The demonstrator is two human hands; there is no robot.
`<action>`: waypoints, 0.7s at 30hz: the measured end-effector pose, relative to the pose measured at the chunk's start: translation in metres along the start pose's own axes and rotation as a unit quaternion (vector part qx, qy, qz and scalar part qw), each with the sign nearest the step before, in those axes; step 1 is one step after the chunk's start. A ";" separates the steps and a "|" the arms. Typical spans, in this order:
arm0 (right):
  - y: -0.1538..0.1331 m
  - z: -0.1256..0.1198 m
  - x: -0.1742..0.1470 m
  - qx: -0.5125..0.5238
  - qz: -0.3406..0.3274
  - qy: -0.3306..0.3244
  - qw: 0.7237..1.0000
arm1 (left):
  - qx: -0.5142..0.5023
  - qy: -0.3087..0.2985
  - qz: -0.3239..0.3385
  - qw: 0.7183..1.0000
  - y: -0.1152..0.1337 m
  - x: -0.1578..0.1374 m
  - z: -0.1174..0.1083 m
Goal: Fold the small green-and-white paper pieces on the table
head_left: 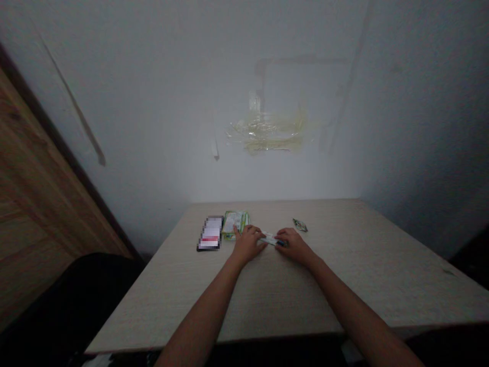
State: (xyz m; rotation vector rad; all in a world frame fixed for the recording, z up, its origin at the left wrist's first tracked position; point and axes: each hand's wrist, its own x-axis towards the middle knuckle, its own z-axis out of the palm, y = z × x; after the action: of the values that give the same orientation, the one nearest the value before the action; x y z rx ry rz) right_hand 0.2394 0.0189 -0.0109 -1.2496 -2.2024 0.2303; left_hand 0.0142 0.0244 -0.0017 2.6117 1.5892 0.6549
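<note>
A small, flat white packet (pixel 269 238) with a dark patch at its right end lies between my hands, low over the table or on it. My left hand (pixel 247 245) pinches its left end, with the thumb and fingers bent in. At the other end, my right hand (pixel 295 245) closes its fingers round the packet near the dark patch. The print on it is too small to read. Just behind my left hand is a green and white package (pixel 236 221), partly covered by the fingers.
To the left, a phone (pixel 211 234) with a lit, blurred screen lies on the pale wooden table (pixel 282 300). A small green and white wrapper (pixel 300 225) rests beyond my right hand. The wall (pixel 160 117) rises behind the table, with clear tape (pixel 267 133) stuck to it.
</note>
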 end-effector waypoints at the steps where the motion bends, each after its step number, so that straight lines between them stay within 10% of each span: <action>1: 0.001 0.000 0.000 0.001 -0.002 -0.001 1.000 | -0.009 -0.003 0.001 1.000 -0.001 0.000 0.001; 21: 0.001 0.000 0.001 0.010 -0.019 -0.001 1.000 | -0.040 -0.011 0.008 0.999 0.001 0.000 -0.002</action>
State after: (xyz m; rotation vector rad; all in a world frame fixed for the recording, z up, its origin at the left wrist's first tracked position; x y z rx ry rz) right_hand 0.2396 0.0199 -0.0113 -1.1954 -2.2176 0.2370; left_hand 0.0139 0.0237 0.0006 2.5687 1.5038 0.6745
